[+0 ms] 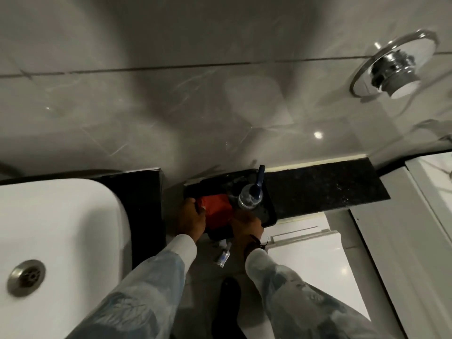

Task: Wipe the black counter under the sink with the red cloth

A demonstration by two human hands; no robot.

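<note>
The red cloth [215,207] lies on a black tray [267,211] that sits at the left end of the low black counter [325,184], to the right of the white sink [56,231]. My left hand [192,217] rests on the cloth's left edge, fingers curled over it. My right hand [247,223] grips the tray's front edge beside the cloth. A clear cup [249,198] with a dark blue toothbrush [258,182] stands on the tray just right of the cloth.
A black counter slab [144,204] carries the sink. A small tube [223,256] lies on the floor between my arms. A white toilet lid [313,263] is at lower right. A chrome flush fitting [391,67] is on the grey tiled wall.
</note>
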